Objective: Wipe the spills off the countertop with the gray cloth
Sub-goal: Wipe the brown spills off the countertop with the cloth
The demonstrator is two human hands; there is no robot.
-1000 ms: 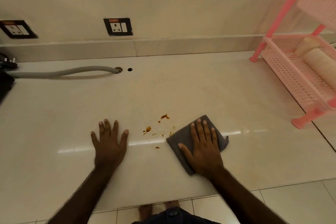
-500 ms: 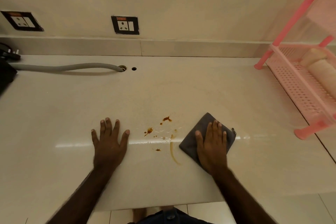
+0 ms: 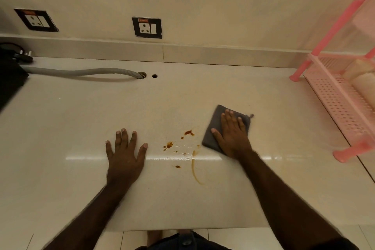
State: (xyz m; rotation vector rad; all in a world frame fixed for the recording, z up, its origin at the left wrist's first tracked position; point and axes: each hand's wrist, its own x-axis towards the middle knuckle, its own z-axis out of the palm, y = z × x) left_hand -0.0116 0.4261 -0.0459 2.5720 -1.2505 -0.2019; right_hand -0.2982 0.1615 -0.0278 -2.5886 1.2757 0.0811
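Right hand [image 3: 233, 136] flat on gray cloth [image 3: 214, 128]

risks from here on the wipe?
1. The gray cloth sits right of the brown spills, so a loose pass may only drag them out; one thin streak already trails toward the counter's near edge.
2. The left hand lies flat just left of the drops and could pick up a leftward wipe.
3. Small droplets nearer the edge are easy to miss.
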